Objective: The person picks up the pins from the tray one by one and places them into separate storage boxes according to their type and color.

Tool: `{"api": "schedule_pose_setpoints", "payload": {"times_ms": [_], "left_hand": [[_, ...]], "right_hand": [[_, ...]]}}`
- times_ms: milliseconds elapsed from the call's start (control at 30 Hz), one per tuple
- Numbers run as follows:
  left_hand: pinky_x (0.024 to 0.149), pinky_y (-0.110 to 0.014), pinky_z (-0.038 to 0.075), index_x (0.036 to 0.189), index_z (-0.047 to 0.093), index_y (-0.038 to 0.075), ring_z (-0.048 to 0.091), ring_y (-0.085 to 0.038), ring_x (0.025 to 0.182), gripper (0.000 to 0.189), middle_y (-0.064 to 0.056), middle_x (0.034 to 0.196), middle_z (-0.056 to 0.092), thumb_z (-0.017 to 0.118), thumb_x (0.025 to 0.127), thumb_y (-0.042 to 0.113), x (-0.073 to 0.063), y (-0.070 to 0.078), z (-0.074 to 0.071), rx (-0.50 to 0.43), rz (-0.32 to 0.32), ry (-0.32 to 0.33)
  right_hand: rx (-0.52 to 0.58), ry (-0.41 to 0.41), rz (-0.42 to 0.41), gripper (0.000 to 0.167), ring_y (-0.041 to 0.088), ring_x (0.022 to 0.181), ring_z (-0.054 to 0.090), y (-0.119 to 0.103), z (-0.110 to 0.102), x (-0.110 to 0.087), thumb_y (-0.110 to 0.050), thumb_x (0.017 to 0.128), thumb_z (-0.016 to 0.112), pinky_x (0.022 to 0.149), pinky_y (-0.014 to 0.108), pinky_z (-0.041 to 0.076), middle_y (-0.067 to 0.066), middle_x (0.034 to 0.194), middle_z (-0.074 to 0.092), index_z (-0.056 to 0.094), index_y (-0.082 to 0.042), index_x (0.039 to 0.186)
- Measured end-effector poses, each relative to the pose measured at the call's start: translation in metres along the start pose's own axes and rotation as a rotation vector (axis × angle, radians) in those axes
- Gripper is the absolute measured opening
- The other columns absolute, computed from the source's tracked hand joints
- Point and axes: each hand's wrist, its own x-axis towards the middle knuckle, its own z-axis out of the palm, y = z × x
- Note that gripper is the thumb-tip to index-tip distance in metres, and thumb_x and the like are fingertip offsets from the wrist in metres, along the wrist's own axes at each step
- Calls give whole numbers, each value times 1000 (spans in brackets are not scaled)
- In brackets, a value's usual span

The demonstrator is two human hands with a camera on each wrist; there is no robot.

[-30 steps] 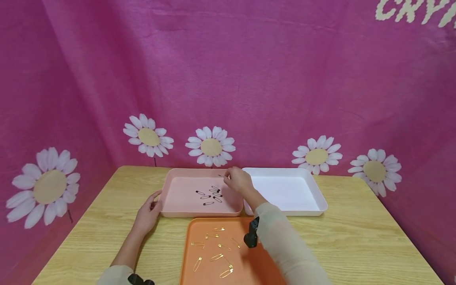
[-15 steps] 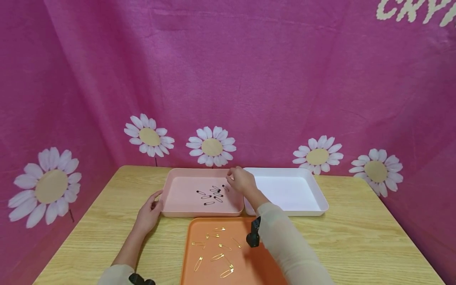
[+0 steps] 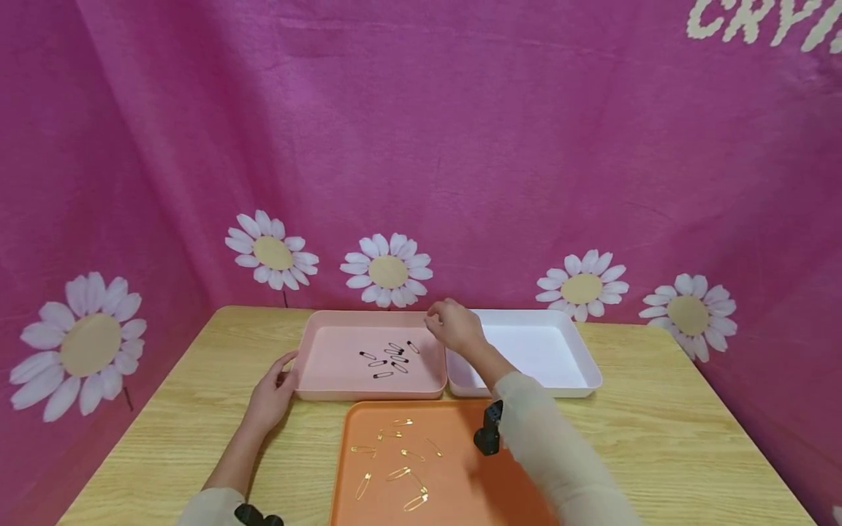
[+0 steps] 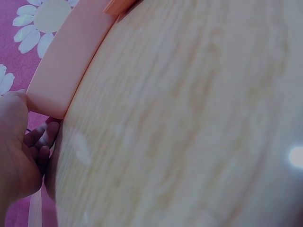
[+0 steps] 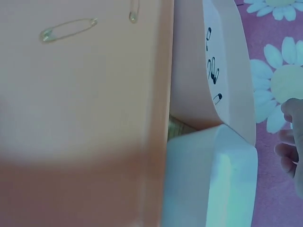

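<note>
My left hand (image 3: pixel 272 394) holds the left end of a shallow pink tray (image 3: pixel 329 354). In the left wrist view its fingers curl against the tray's corner. Several black safety pins (image 3: pixel 383 375) lie inside this tray, mostly right of its middle. Above the tray's far right corner hovers my right hand (image 3: pixel 456 326), fingers loosely bent with nothing between them. The right wrist view shows those fingers (image 5: pixel 287 151) apart from the trays. Gold safety pins (image 3: pixel 416 500) are spread over an orange tray (image 3: pixel 454 482) nearer to me.
A white tray (image 3: pixel 526 351) stands against the pink tray's right side, with no pins visible in it. All three trays rest on a light wooden table (image 3: pixel 664 431). A magenta cloth (image 3: pixel 487 146) with printed daisies hangs behind the table.
My right hand has let go of a black safety pin, which now lies at the group's right end in the pink tray. The hand has then moved slightly up and right. The left stays put.
</note>
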Motion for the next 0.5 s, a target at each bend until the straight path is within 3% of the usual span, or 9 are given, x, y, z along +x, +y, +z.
{"api": "schedule_pose_setpoints", "payload": {"times_ms": [167,500], "left_hand": [[95,-44,38,143,35,13,51,-32,110,45,-24,120,56,37,100,27,-1,2,-1,11,-8,-15],[93,-41,38,144,34,11,50,-31,111,46,-25,121,55,38,100,26,-1,1,-3,-3,-7,-39]], "right_hand": [[2,27,-51,20,17,77,61,8,-12,-9,-29,88,59,62,34,49,4,88,63,70,-14,97],[14,34,6,20,19,71,58,51,-34,-29,-29,87,61,61,35,47,5,85,61,69,-14,97]]}}
